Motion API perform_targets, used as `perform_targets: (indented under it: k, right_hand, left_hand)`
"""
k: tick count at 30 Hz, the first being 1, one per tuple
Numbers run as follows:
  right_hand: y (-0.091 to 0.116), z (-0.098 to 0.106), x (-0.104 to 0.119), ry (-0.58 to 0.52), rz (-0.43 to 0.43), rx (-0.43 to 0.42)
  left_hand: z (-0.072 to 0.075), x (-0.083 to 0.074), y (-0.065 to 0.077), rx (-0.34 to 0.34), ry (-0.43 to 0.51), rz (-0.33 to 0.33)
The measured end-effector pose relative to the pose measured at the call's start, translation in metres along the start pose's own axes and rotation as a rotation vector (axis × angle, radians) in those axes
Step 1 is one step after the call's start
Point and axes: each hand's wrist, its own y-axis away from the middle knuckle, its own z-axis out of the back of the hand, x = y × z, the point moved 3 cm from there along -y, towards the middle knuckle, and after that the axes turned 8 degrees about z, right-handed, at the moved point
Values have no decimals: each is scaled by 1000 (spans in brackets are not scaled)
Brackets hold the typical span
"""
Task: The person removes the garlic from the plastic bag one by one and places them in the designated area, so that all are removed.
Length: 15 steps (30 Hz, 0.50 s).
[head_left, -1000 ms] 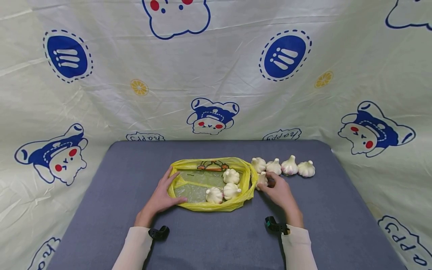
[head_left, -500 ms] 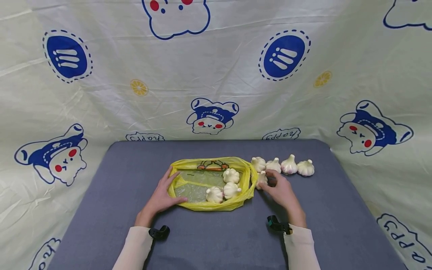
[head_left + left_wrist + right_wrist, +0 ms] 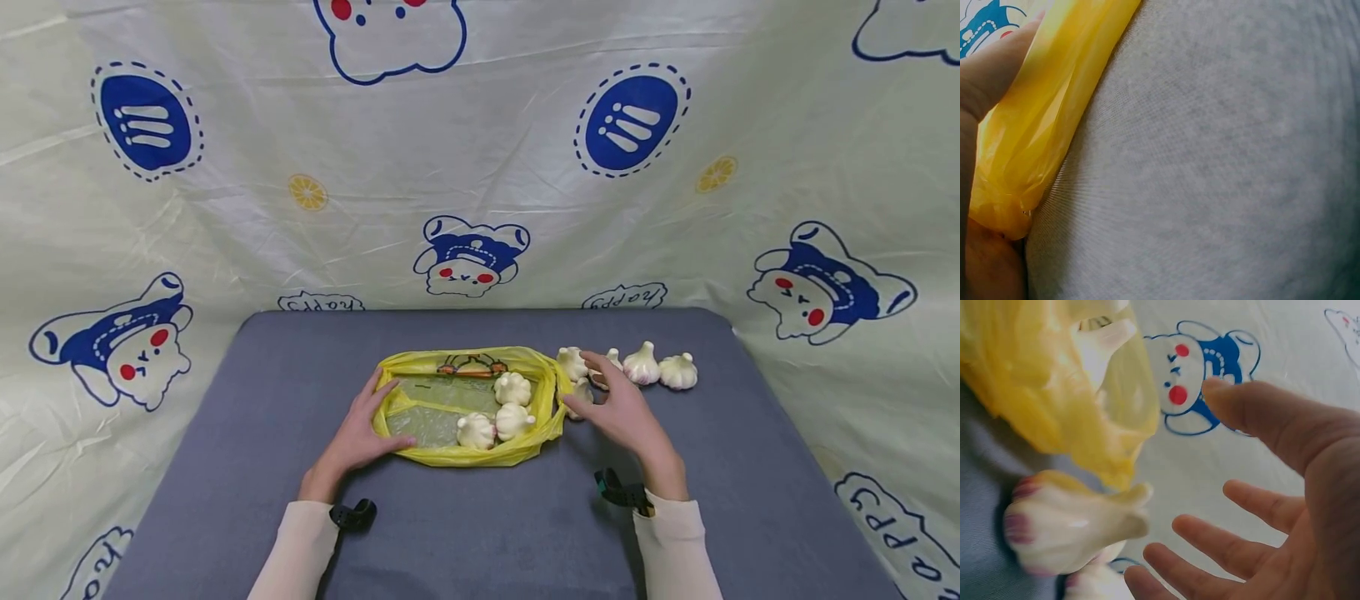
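A yellow plastic bag (image 3: 461, 457) lies with its mouth spread open in the head view, holding three garlic bulbs (image 3: 513, 389) at its right side. My left hand (image 3: 363, 432) holds the bag's left end, thumb and fingers hooked over the rim. In the left wrist view the thumb (image 3: 997, 69) lies over the yellow plastic. Just right of the bag sits another garlic bulb (image 3: 581, 402), its stem pointing up in the right wrist view. Over it hovers my right hand (image 3: 626, 417), fingers spread and apart from the bulb, holding nothing.
Behind the right hand stands a row of several garlic bulbs (image 3: 641, 363), reaching toward the table's right. A grey-blue cloth covers the table (image 3: 480, 533). A printed white curtain (image 3: 480, 150) hangs beyond the back edge.
My right hand's fingers have moved off the garlic bulb beside the bag and spread, rising slightly away. That bulb stays in place. The left hand and the bag have not moved.
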Motion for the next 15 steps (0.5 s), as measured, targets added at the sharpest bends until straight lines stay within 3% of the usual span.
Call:
perform_targets:
  k: [7, 15]
  right_hand:
    - [-9, -8, 28, -46, 51, 78]
    - [-20, -33, 62, 41, 190, 220]
  left_hand:
    - [1, 1, 2, 4, 0, 9]
    - [1, 0, 0, 7, 5, 3]
